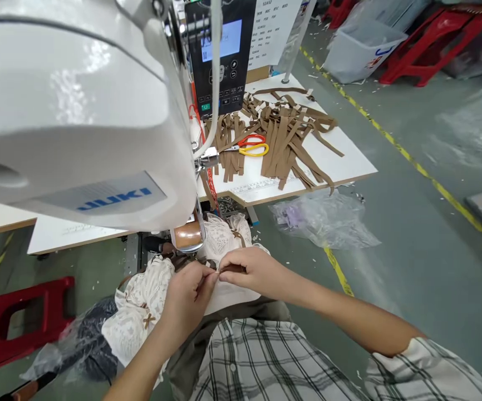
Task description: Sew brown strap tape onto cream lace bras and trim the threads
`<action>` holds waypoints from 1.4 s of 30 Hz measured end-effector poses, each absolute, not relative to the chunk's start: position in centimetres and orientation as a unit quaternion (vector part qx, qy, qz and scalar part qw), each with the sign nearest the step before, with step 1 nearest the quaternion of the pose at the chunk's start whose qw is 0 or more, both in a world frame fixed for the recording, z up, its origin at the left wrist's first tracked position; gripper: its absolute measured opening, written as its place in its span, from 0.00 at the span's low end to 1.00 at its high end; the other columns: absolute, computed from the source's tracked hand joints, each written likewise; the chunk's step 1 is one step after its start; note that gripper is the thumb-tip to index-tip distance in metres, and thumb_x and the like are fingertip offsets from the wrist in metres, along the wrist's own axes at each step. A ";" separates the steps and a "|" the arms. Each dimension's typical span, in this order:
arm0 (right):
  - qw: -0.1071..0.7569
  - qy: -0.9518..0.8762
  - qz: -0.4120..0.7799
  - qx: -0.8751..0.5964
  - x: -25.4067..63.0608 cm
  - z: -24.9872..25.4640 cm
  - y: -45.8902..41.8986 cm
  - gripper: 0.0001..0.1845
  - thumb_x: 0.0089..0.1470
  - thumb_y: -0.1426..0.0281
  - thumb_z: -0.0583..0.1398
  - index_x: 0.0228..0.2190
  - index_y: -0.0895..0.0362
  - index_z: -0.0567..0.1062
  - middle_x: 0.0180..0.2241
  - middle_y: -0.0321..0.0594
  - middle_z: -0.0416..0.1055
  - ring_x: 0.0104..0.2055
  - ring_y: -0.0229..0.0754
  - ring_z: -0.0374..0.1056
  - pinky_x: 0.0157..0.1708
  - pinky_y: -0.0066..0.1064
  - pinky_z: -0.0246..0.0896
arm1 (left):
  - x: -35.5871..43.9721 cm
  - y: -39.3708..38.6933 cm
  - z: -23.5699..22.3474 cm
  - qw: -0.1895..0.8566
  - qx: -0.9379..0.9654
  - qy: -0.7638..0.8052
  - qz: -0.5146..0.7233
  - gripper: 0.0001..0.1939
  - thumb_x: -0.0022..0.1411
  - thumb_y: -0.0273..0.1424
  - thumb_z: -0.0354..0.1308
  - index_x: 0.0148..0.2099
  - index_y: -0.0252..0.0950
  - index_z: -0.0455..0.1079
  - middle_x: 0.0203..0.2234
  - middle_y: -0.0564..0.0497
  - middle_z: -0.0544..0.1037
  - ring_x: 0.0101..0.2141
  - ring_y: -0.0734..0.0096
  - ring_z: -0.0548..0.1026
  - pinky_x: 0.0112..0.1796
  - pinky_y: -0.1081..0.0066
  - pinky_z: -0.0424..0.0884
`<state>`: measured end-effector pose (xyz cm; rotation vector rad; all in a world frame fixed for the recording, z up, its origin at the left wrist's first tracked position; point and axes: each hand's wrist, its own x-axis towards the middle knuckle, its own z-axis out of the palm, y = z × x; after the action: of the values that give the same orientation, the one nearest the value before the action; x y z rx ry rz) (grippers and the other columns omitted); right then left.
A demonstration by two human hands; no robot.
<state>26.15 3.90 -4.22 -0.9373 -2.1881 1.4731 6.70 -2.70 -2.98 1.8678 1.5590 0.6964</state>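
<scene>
My left hand (188, 292) and my right hand (251, 270) meet just below the head of a white Juki sewing machine (78, 111). Both hands pinch the edge of a white lace garment (141, 306) with a thin brown strip (228, 269) held between their fingertips. The garment lies bunched over my lap and hangs to the left. A small brown bow (148, 320) sits on the lace. A copper-coloured part (188, 236) of the machine is right above my hands.
A white table (349, 161) behind the machine carries a heap of brown strips (283, 136) and red and yellow scissors (251, 146). A control panel (220, 53) stands upright. Clear plastic bag (324, 220) on the floor, red stools (15, 323) left and far right.
</scene>
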 end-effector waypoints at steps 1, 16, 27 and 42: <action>0.197 -0.752 0.520 -0.354 25.9 -4.5 3.5 0.08 0.59 0.66 0.60 0.34 0.55 0.78 0.30 0.36 0.74 0.32 0.37 0.67 0.31 0.26 0.55 | 6.8 -2.8 -3.1 0.287 0.697 0.598 0.272 0.10 0.68 0.31 0.52 0.35 0.36 0.71 0.27 0.51 0.75 0.29 0.71 0.73 0.30 0.73 0.66; 0.213 -0.810 0.518 -0.172 25.3 -4.6 3.7 0.05 0.58 0.71 0.61 0.35 0.55 0.78 0.44 0.43 0.71 0.46 0.40 0.67 0.43 0.30 0.62 | 4.4 -3.0 -0.6 0.358 0.694 0.583 0.226 0.05 0.66 0.29 0.54 0.38 0.39 0.71 0.28 0.56 0.77 0.28 0.75 0.74 0.30 0.76 0.67; 0.282 -0.913 0.272 -0.112 24.3 -3.9 2.9 0.13 0.64 0.74 0.52 0.31 0.58 0.74 0.29 0.43 0.73 0.34 0.41 0.68 0.35 0.32 0.63 | 4.5 -3.0 0.4 0.360 0.687 0.601 0.190 0.05 0.63 0.26 0.54 0.36 0.39 0.69 0.31 0.53 0.76 0.32 0.70 0.72 0.33 0.72 0.66; 0.356 -0.718 0.530 -0.278 23.5 -3.6 1.7 0.07 0.58 0.70 0.60 0.33 0.55 0.80 0.33 0.41 0.78 0.35 0.39 0.74 0.35 0.27 0.68 | 7.0 -4.7 -4.3 0.410 0.504 0.618 0.442 0.09 0.67 0.36 0.55 0.38 0.37 0.71 0.32 0.50 0.76 0.35 0.69 0.74 0.37 0.71 0.70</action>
<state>23.51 1.74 -3.55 -0.7170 -1.8539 1.3676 7.01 -4.70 -4.33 1.2702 1.5573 1.1122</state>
